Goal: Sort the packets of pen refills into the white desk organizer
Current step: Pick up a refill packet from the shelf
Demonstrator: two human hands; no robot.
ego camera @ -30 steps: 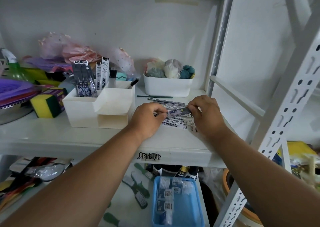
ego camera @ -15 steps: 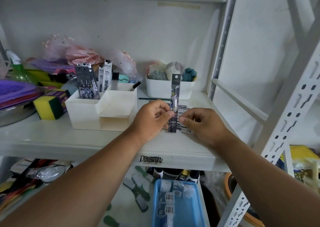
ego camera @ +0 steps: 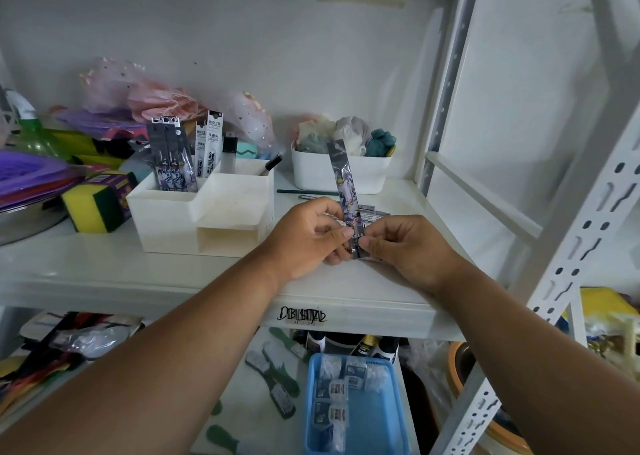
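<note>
- We see two bare forearms reaching from the near edge to a white metal shelf [ego camera: 104, 274], the hands meeting just right of centre.
- The left hand [ego camera: 308, 238] and the right hand [ego camera: 405, 246] both pinch the bottom end of a long, narrow, dark printed plastic packet of pen refills [ego camera: 346, 191], thumb and fingers curled around it from either side.
- The packet stands nearly upright, its top tilted a little to the left, raised above the shelf.
- Under and just beyond the hands we make out a small pile of more flat refill packets [ego camera: 372, 212] lying on the shelf, partly hidden.
- To the left of the hands stands the white plastic desk organizer [ego camera: 204, 226], with stepped compartments.
- Its far left compartment holds upright dark refill packets [ego camera: 171, 160]; just right of them stand white refill packets [ego camera: 209, 146].
- Far behind the hands sits a white plastic tub of bundled cloths [ego camera: 343, 174].
- At the far left of the shelf lies a yellow and green sponge [ego camera: 93, 205].
- On the lower shelf, near us, sits a blue plastic basket [ego camera: 381, 420] holding small clear packets.
</note>
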